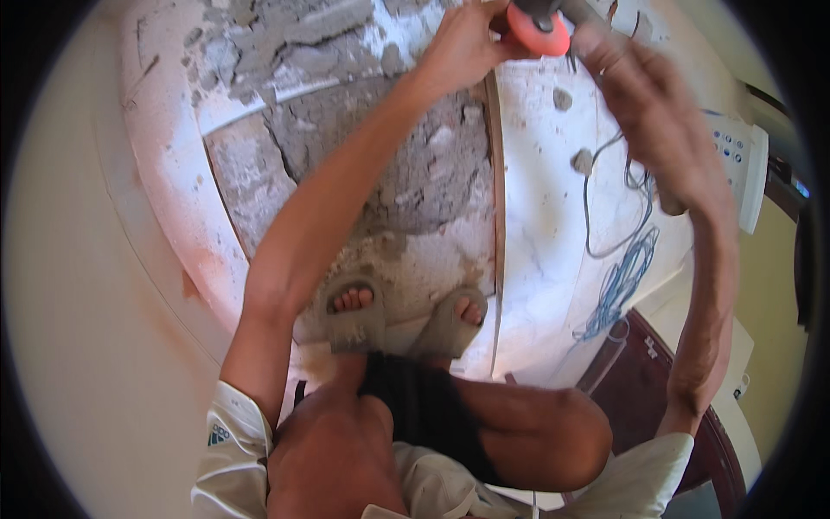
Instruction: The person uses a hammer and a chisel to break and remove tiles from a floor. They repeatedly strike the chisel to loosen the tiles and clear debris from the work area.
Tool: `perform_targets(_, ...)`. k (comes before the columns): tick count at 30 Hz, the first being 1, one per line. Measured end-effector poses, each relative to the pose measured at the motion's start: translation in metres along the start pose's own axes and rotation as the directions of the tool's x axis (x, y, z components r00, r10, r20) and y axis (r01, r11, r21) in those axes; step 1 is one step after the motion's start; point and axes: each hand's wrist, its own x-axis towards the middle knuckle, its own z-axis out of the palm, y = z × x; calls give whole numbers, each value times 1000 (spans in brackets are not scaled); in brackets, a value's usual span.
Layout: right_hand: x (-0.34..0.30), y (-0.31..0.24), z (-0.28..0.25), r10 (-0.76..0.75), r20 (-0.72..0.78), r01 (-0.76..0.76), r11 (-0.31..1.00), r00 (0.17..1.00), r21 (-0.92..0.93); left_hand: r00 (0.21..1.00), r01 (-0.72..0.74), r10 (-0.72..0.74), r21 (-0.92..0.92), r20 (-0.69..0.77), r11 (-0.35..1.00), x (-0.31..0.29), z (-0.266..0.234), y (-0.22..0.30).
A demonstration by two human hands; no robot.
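At the top of the head view, my left hand (467, 45) is closed around a chisel (543, 36) with a round orange-red hand guard and a dark top. My right hand (644, 108), smeared by motion, grips what looks like a hammer (673, 206); its brownish handle end shows below the palm, and a grey part reaches toward the chisel's top. Whether the two tools touch, I cannot tell. The chisel's tip is hidden. Below and left of the hands lies a broken grey mortar patch (380, 156) with cracked, rough edges.
My sandalled feet (354, 303) stand at the patch's near edge. A thin brown strip (497, 190) borders it on the right. Beyond lie loose chunks (582, 161), a coiled blue-grey cable (631, 272), a dark red panel (644, 372) and a white box (739, 164). A pale wall (78, 259) rises left.
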Motion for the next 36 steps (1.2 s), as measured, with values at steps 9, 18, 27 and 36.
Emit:
perform_targets(9,4,38,11,103,143,-104,995,984,4,977,-199,209,191,-35,961,-11,8,-5)
perform_targets(18,16,83,15,-433,-441,408,900,786,-156,995,-98,98,1,7,995,-3,13,-2)
perform_targets(27,16,52,-58,-101,-337,56,988,936,-141,993,-110,110,0,44,994,3,9,-2)
perform_targets(36,-2,9,-34,-29,127,21,998,991,64,994,-93,97,-70,58,993,1,4,3)
